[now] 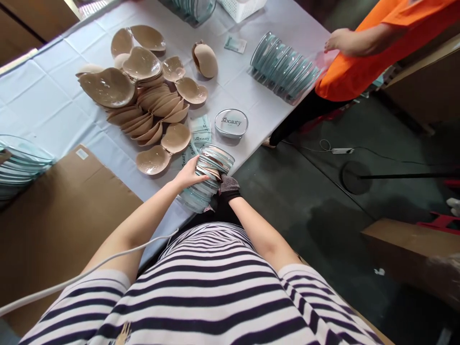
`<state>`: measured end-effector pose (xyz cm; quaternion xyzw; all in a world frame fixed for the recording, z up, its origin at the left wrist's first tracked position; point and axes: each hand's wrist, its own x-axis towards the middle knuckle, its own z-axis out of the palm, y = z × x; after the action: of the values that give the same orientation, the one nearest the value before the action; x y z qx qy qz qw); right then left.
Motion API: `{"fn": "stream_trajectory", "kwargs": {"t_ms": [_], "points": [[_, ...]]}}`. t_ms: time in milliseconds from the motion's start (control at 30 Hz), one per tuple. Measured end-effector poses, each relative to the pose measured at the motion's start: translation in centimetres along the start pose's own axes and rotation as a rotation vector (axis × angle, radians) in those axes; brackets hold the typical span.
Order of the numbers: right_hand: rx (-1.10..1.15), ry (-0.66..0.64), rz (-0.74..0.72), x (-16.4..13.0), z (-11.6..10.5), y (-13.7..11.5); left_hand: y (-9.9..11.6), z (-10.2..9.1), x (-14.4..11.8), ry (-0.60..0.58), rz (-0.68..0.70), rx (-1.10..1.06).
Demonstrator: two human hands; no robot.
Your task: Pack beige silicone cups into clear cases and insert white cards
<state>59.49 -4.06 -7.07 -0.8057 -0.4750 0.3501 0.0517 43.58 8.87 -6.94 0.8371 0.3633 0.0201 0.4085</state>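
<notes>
At the near table edge, my bare left hand (189, 173) is closed on the left side of a clear oval plastic case (217, 157), its thumb stretched across the near side. My right hand (229, 187), in a dark patterned glove, grips the same case from the right; its fingertips are partly hidden. Something beige shows at the case between the hands. More clear cases (197, 197) lie just below them. Beyond stands a closed oval case (232, 123) with "beauty" on its lid. Small printed packets (201, 130) lie beside a joined pair of beige adhesive bra cups (154, 160).
Nested beige bra cups (143, 112) are heaped mid-table. A row of clear cases (283, 67) stands at the right edge, near a person in an orange top (359, 57). A cardboard box (72, 201) is at left; a white cable (89, 272) crosses by my left arm.
</notes>
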Motion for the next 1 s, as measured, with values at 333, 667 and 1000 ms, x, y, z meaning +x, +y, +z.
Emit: {"fn": "stream_trajectory", "kwargs": {"t_ms": [333,667,1000], "points": [[0.098,-0.01,-0.031,-1.4,-1.2,0.8,2.2,-1.0,-0.8,0.07,0.403,0.289],[0.283,0.196,0.141,-0.9,1.8,0.1,2.3,-0.4,-0.5,0.022,0.506,0.227],[0.328,-0.03,0.013,0.0,-0.7,1.4,1.9,-1.0,-0.4,0.077,0.44,0.282]]}}
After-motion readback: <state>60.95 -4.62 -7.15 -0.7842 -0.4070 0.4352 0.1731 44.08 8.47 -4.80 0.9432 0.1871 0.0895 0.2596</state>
